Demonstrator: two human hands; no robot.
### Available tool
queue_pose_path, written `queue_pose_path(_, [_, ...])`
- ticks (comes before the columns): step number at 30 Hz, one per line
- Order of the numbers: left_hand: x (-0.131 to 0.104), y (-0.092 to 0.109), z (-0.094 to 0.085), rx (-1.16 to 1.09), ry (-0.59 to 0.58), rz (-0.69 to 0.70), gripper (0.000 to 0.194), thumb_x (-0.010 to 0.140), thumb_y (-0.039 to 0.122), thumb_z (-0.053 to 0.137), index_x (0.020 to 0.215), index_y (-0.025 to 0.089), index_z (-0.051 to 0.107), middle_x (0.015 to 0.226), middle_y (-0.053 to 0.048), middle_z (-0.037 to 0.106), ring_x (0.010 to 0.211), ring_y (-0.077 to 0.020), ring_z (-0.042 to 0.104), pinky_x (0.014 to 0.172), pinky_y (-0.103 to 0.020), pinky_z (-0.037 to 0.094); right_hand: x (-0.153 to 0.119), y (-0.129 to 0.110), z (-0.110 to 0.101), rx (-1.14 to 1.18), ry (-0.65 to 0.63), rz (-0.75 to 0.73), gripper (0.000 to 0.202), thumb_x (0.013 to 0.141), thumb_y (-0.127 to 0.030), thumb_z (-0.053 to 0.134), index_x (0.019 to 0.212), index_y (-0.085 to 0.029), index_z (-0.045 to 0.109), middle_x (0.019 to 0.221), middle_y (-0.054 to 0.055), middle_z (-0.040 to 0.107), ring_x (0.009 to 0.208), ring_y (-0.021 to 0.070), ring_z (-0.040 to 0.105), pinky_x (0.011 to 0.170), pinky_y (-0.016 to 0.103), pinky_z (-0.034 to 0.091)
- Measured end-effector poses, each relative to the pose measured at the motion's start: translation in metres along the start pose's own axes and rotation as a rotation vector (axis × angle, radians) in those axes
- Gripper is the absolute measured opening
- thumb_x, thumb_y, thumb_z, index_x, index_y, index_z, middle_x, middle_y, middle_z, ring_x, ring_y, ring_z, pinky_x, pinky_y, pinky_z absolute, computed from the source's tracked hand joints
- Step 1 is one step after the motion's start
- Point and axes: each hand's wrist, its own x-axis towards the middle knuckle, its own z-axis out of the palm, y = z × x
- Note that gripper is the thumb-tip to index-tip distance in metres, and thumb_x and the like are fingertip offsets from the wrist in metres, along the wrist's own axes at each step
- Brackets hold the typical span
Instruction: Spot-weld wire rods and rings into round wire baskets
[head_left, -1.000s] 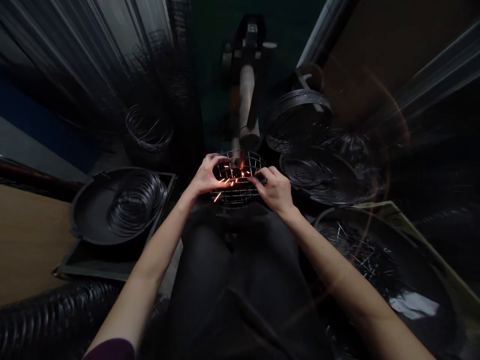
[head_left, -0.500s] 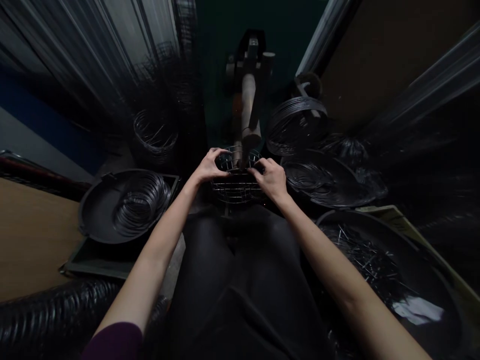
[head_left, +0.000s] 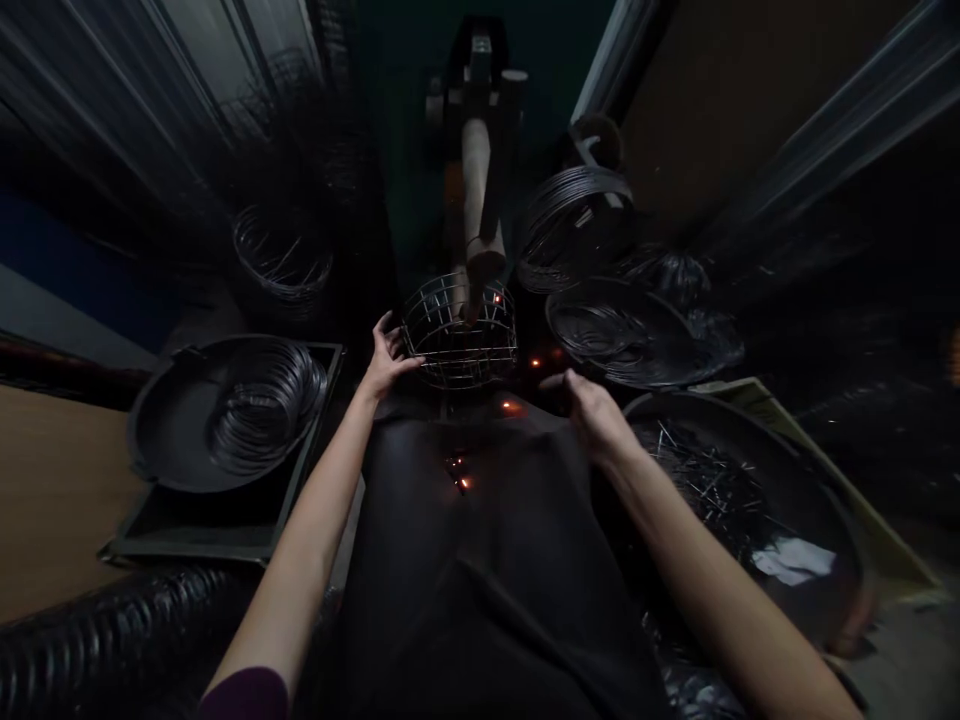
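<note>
A round wire basket frame [head_left: 469,355] sits below the tip of a machine arm [head_left: 480,190] in the middle. At its left side is my left hand [head_left: 386,360], thumb and fingers spread, the thumb touching or very near the wires; whether it bears any of the frame is unclear. My right hand [head_left: 596,410] is off the frame, to its lower right, beside the right-hand pans, its index finger pointing left and the other fingers partly hidden. Orange sparks glow on the frame, beside it and on the dark apron [head_left: 480,560].
On the left, a round pan [head_left: 169,430] holds a wire coil [head_left: 262,410]. At right are a large pan of short rods [head_left: 705,490] with a white scrap [head_left: 795,560], a pan of wire rings [head_left: 607,330] and a standing coil [head_left: 574,220]. Ridged black ducting [head_left: 105,640] lies lower left.
My right hand has let go of the wire frame and moved right and down. My left hand has opened wider at the frame's left side. Sparks have appeared, and the view has shifted slightly.
</note>
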Motion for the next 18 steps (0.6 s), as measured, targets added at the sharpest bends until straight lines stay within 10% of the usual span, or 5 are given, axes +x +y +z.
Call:
queue_pose_path(9, [0.011, -0.012, 0.007, -0.014, 0.073, 0.111, 0.121, 0.048, 0.071, 0.084, 0.143, 0.036, 0.018, 0.130, -0.011, 0.046, 0.126, -0.0302, 0.053, 0.096, -0.046, 0.052, -0.072, 0.089, 0.002, -0.545, -0.118, -0.107, 0.059, 0.089, -0.072, 0.029, 0.076, -0.022, 0.058, 0.081, 0.010, 0.064, 0.080, 0.0241, 0.062, 0.079, 0.038, 0.050])
queue_pose_path(18, [0.015, -0.002, 0.010, 0.130, 0.044, 0.183, 0.107, 0.054, 0.077, 0.078, 0.139, 0.034, 0.029, 0.120, -0.007, 0.051, 0.123, -0.0268, 0.054, 0.100, -0.049, 0.048, -0.062, 0.080, 0.010, -0.691, -0.153, -0.257, 0.036, 0.095, -0.047, 0.046, 0.094, -0.020, 0.068, 0.087, 0.009, 0.068, 0.079, 0.0219, 0.063, 0.078, 0.034, 0.050])
